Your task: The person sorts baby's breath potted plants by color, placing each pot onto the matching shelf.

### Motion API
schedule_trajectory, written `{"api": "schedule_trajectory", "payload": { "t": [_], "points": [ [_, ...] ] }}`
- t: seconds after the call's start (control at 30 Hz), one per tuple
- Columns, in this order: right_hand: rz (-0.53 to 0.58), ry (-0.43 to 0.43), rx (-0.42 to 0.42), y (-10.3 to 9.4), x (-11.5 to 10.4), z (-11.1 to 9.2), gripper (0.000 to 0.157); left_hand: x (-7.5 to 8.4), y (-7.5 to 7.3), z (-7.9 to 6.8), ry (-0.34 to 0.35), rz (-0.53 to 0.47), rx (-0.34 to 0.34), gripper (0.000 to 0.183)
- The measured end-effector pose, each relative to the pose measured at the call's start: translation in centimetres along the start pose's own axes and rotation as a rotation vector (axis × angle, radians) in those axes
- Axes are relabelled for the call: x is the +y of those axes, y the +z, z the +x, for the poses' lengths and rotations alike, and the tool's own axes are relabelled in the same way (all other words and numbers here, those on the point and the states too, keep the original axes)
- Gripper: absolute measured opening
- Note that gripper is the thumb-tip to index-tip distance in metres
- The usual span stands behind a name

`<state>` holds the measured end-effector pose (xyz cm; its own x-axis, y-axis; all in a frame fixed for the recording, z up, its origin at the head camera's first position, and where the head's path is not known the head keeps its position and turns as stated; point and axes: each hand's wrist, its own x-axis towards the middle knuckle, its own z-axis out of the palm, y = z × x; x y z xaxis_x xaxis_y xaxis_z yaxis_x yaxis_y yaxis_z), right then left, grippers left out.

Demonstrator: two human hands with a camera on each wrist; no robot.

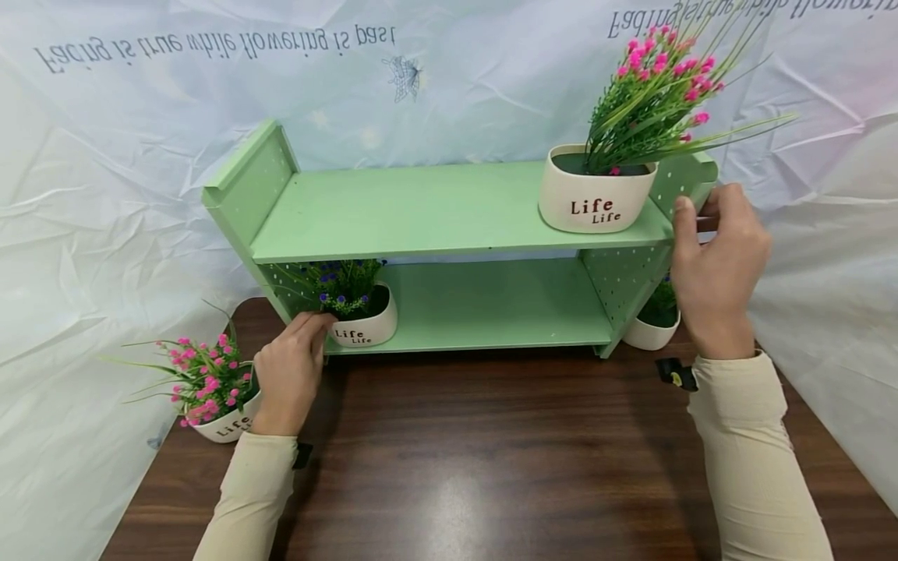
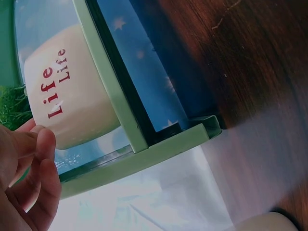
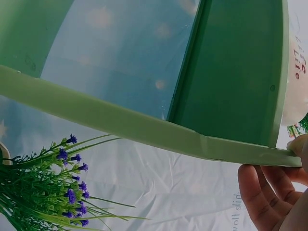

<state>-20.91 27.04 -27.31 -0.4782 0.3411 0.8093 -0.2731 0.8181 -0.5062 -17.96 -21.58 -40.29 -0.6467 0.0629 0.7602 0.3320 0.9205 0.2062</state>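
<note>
A green two-tier shelf [image 1: 435, 206] stands on the table in the head view. My left hand [image 1: 291, 374] is at its lower left and pinches the rim of a white flowerpot [image 1: 368, 327] with purple flowers, on the lower tier. In the left wrist view, the bent fingers [image 2: 44, 144] meet the lettered flowerpot [image 2: 72, 91] at its rim corner. My right hand [image 1: 726, 273] grips the shelf's right side panel, thumb on the inner face, fingers outside, as the right wrist view also shows. Close by, a white flowerpot [image 1: 585, 199] with pink flowers sits on the upper tier.
Left of the shelf, a flowerpot [image 1: 228, 425] with pink flowers stands on the brown table [image 1: 463, 452]. Another flowerpot [image 1: 651, 335] is at the right, partly hidden behind the side panel; its purple flowers [image 3: 72, 192] show in the right wrist view. A printed cloth [image 1: 449, 86] hangs behind.
</note>
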Motion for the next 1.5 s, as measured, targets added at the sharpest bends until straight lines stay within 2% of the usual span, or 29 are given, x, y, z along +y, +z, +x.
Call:
{"api": "schedule_trajectory", "payload": {
  "t": [0.4,1.2,1.33,1.5],
  "points": [
    [-0.001,-0.006,0.002,-0.2,0.0,0.0,0.038,-0.1,-0.2,0.1,0.007,-0.005,-0.013,0.011],
    [0.002,-0.019,-0.010,-0.4,0.0,-0.1,0.041,0.0,-0.1,0.0,0.020,-0.024,0.017,0.014],
    [0.000,-0.025,-0.017,-0.3,0.0,-0.1,0.041,0.8,-1.1,-0.4,0.033,-0.028,0.019,0.015],
    [-0.003,-0.023,-0.021,-0.3,0.0,-0.1,0.041,2.3,-3.9,-1.2,0.034,-0.087,-0.043,0.014]
  ]
}}
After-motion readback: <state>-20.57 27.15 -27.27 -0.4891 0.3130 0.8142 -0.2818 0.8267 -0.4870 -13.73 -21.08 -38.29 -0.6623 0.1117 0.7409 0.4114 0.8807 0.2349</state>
